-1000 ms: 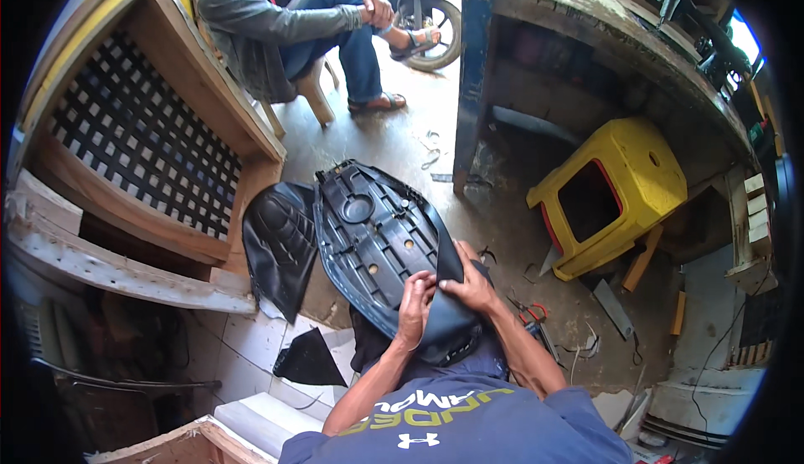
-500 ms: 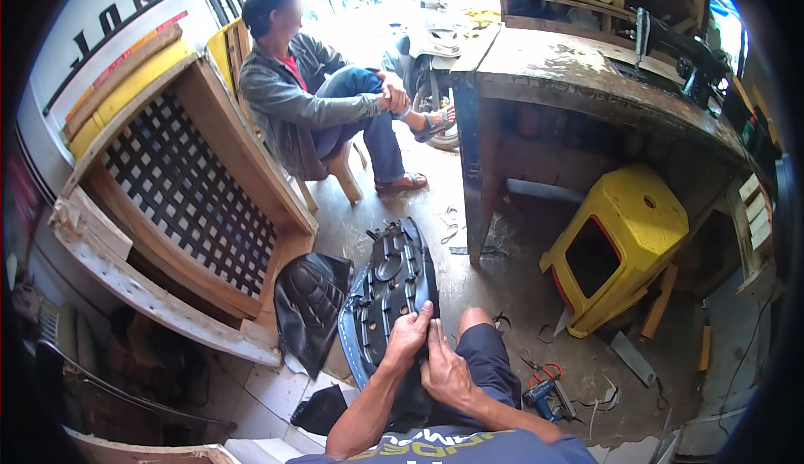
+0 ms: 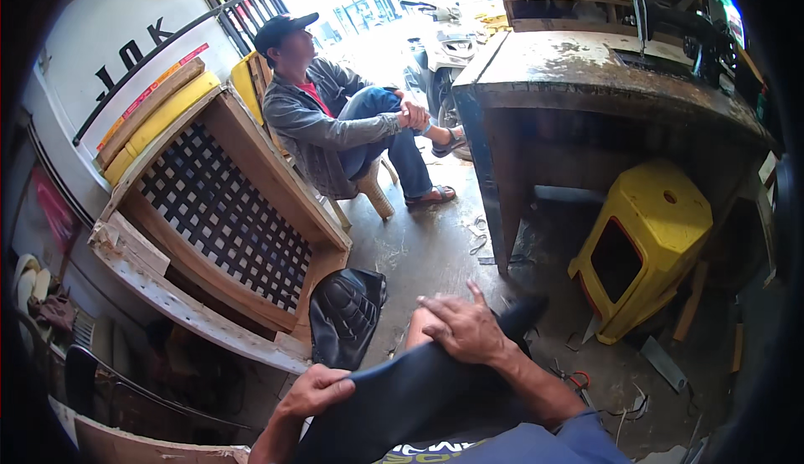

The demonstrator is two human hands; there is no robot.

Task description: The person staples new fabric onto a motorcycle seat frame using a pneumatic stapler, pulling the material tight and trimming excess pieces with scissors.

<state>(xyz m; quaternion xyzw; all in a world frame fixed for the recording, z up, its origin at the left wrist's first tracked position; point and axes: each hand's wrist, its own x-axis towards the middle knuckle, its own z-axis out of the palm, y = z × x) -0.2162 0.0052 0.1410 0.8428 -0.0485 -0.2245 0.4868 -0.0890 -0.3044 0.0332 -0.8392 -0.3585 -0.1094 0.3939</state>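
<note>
A black motorcycle seat [image 3: 410, 401] lies across my lap with its smooth dark side up, its far tip [image 3: 523, 309] pointing at the floor. My left hand [image 3: 316, 390] is curled around the seat's near left edge. My right hand [image 3: 463, 328] rests flat on top of the seat toward its far end, fingers spread. The ribbed underside of the seat is hidden.
A quilted black seat cover [image 3: 345, 313] leans on a wooden lattice frame [image 3: 226, 213] at left. A person [image 3: 335, 121] sits on a chair beyond. A worn workbench [image 3: 603, 79], a tipped yellow stool [image 3: 645, 246] and red-handled pliers [image 3: 574, 378] are at right.
The seat has been turned from its ribbed underside, through standing on edge, to smooth side up on my lap. My view has tilted up toward the seated person.
</note>
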